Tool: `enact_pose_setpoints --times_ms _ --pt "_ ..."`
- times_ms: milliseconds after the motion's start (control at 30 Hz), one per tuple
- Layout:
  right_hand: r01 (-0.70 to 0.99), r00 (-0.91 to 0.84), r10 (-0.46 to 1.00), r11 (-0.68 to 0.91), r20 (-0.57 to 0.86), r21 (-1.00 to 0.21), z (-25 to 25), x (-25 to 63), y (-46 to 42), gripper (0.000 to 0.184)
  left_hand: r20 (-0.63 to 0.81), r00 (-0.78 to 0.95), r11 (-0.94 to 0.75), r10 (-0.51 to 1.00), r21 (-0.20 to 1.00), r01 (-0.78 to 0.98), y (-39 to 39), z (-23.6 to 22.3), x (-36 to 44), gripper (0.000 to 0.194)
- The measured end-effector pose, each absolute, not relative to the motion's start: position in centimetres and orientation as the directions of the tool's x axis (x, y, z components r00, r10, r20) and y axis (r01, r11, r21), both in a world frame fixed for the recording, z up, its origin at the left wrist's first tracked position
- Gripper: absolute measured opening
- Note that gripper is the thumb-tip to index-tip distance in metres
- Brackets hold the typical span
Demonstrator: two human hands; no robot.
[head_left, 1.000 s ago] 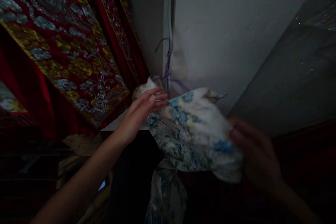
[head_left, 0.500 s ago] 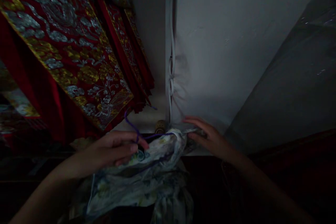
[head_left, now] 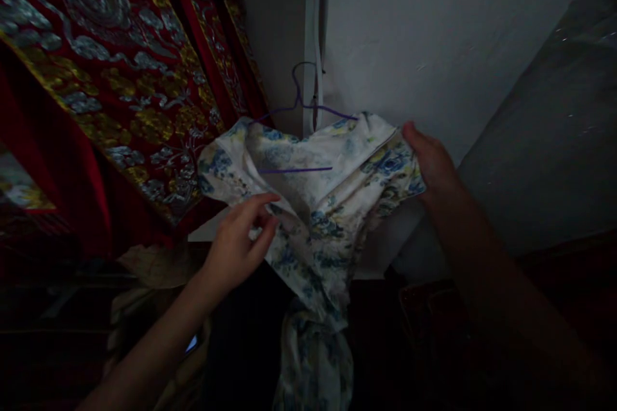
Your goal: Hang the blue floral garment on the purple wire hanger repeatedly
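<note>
A white dress with blue and yellow flowers hangs on a thin purple clothes hanger. The hanger's bar crosses inside the open V neckline, and its hook points up beside the white cord. At the right sleeve, my right hand grips the edge of the fabric, its fingers partly hidden. My left hand is in front of the left side of the neckline, thumb and forefinger curved with a gap between them. Whether its fingertips touch the cloth is hard to tell. The lower part of the dress droops, bunched, into the dark.
Red cloth embroidered in silver and gold hangs on the left. A white cord runs down the corner of the pale wall. Clear plastic sheeting covers the right side. A small lit screen glows low on the left.
The dress has gone from bunched and low to raised and spread on the hanger, whose hook now stands upright. My right hand has moved up and right onto the sleeve; my left has shifted slightly right.
</note>
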State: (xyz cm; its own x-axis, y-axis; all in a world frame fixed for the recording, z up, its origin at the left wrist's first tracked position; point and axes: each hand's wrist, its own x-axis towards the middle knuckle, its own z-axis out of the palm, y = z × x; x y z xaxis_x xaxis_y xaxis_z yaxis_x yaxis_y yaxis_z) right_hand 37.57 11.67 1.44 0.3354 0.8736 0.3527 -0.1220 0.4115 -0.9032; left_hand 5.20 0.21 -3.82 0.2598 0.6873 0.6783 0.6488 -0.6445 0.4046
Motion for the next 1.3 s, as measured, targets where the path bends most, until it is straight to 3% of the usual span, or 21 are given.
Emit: enact_pose_setpoints --times_ms 67,133,267,367,500,633,700,733,800,833,900,1033,1200,1300 --pt "-0.232 0.33 0.914 0.321 0.236 -0.918 0.8 38.4 11.1 0.031 0.469 0.365 -0.587 0.804 0.534 0.609 0.7 -5.7 6.4 0.05" --pt "-0.308 0.346 0.926 0.267 0.153 -0.913 -0.8 38.9 10.0 0.029 0.329 0.436 -0.543 0.838 0.582 0.606 1.1 -7.8 7.6 0.065" --pt "-0.28 0.336 0.936 0.209 0.108 -0.937 -5.0 39.6 8.1 0.033 0.258 0.45 -0.512 0.855 0.554 0.656 1.1 -11.8 9.6 0.078" --pt "-0.175 0.36 0.916 0.252 0.176 -0.952 -6.3 40.3 8.3 0.04 0.204 0.386 -0.433 0.9 0.537 0.725 1.3 -14.1 10.4 0.066" --pt "0.024 0.461 0.835 0.327 0.301 -0.945 -6.0 40.5 8.6 0.035 0.159 0.336 -0.364 0.928 0.578 0.73 1.1 -16.4 10.8 0.029" --pt "0.2 0.691 0.578 0.425 0.434 -0.883 -9.0 37.5 4.7 0.04 0.264 0.218 -0.342 0.94 0.734 0.586 -1.0 -18.1 11.4 0.029" --pt "0.191 0.756 0.515 0.419 0.405 -0.888 -12.8 34.5 1.5 0.024 0.3 0.115 -0.317 0.947 0.807 0.499 -2.3 -18.6 12.1 0.027" --pt "0.156 0.741 0.56 0.394 0.371 -0.906 -14.9 32.7 -0.1 0.018 0.314 0.072 -0.31 0.947 0.83 0.464 -2.8 -18.7 12.5 0.026" --pt "0.001 0.536 0.823 0.225 0.19 -0.974 -18.6 29.3 -2.8 0.024 0.336 0.022 -0.314 0.942 0.852 0.418 -3.6 -18.8 13.3 0.024" --pt "-0.09 0.447 0.891 0.132 0.079 -0.987 -19.9 27.8 -3.7 0.031 0.347 0.006 -0.32 0.938 0.858 0.403 -3.9 -18.7 13.6 0.024" --pt "-0.156 0.286 0.958 0.057 0.01 -0.986 -21.2 25.7 -4.6 0.034 0.356 -0.007 -0.328 0.934 0.868 0.373 -4.3 -18.5 14.0 0.023" --pt "-0.106 0.085 0.992 0.106 0.097 -0.989 -20.1 25.0 -4.0 0.034 0.349 0.003 -0.335 0.937 0.898 0.286 -4.7 -18.4 13.9 0.026" --pt "-0.021 0.08 0.987 0.14 0.138 -0.99 -18.9 25.3 -3.8 0.04 0.326 -0.035 -0.314 0.945 0.93 0.192 -5.1 -18.9 13.6 0.036" --pt "-0.074 0.088 0.99 0.114 0.107 -0.991 -18.7 25.2 -4.3 0.038 0.253 -0.095 -0.247 0.963 0.967 0.07 -5.0 -18.8 14.0 0.057"
